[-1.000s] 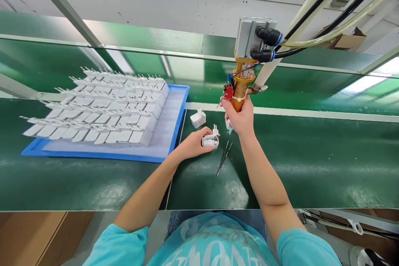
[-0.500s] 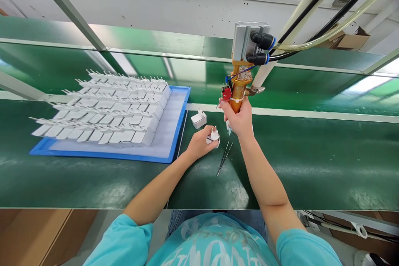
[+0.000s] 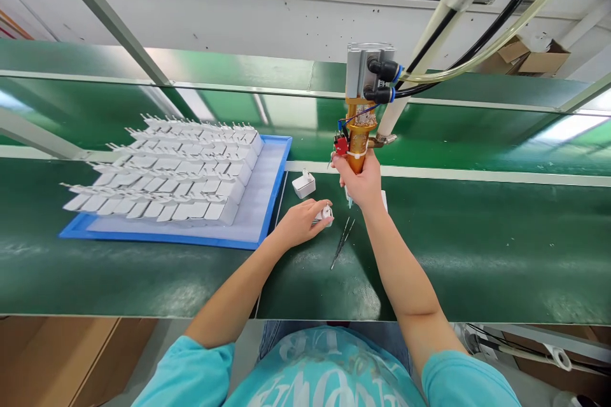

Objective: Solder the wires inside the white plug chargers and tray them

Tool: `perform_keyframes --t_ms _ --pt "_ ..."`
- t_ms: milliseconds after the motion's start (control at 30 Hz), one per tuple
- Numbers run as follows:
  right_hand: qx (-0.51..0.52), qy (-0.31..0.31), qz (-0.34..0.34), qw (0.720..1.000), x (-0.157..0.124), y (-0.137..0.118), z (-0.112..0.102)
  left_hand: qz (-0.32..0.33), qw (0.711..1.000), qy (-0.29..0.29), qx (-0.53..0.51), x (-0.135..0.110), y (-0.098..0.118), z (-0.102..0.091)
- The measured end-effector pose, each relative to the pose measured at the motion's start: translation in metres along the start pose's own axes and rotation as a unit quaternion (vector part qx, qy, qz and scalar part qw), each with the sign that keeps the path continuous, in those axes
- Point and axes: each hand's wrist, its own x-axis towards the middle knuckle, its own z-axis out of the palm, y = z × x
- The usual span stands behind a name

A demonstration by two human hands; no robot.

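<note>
My left hand (image 3: pixel 301 222) is closed around a small white plug adapter (image 3: pixel 326 213) resting on the green bench, just in front of me. My right hand (image 3: pixel 363 181) grips the orange barrel of a hanging dispensing tool (image 3: pixel 357 133), whose thin tip points down beside the adapter. The tool carries a grey metal block (image 3: pixel 367 70) with black hoses on top. A second white adapter (image 3: pixel 304 184) stands loose behind my left hand. Thin metal tweezers (image 3: pixel 342 242) lie on the bench between my forearms.
A blue tray (image 3: pixel 272 200) at the left holds several rows of white adapters (image 3: pixel 176 172) with prongs up. Hoses and a white tube (image 3: pixel 458 19) rise to the upper right. A raised green shelf runs along the back; cardboard boxes (image 3: pixel 529 54) sit far right.
My left hand turned the adapter over and lowered it onto the bench, covering most of it. The right hand and the tool shifted slightly left; the view tilted a little.
</note>
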Motion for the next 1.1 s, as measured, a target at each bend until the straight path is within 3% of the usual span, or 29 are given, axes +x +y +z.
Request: perform_keyframes --t_ms 200,433,633,767,933,1033,1100 --pt "-0.002 -0.007 -0.002 1.0 0.0 -0.002 0.0 -0.026 0.999 0.018 -0.004 0.001 -0.004 0.012" --pt "-0.007 -0.01 -0.001 1.0 0.001 -0.001 -0.001 -0.089 0.994 -0.021 0.058 -0.001 0.005 0.012" --pt "-0.016 -0.005 -0.005 1.0 0.001 0.0 -0.001 -0.049 0.994 -0.033 0.091 -0.003 0.002 0.013" --pt "-0.013 -0.005 0.011 1.0 0.0 0.0 -0.003 -0.032 0.99 0.041 0.132 0.006 -0.004 0.02" --pt "-0.003 -0.003 0.02 1.0 0.008 0.01 0.0 -0.118 0.964 0.162 0.173 0.011 -0.018 0.023" --pt "0.006 -0.018 0.043 0.999 0.006 0.002 0.001 -0.118 0.961 0.227 0.109 0.01 -0.017 0.019" --pt "-0.006 -0.037 0.048 0.998 -0.002 -0.011 0.0 -0.078 0.965 0.251 -0.017 0.025 -0.013 0.018"
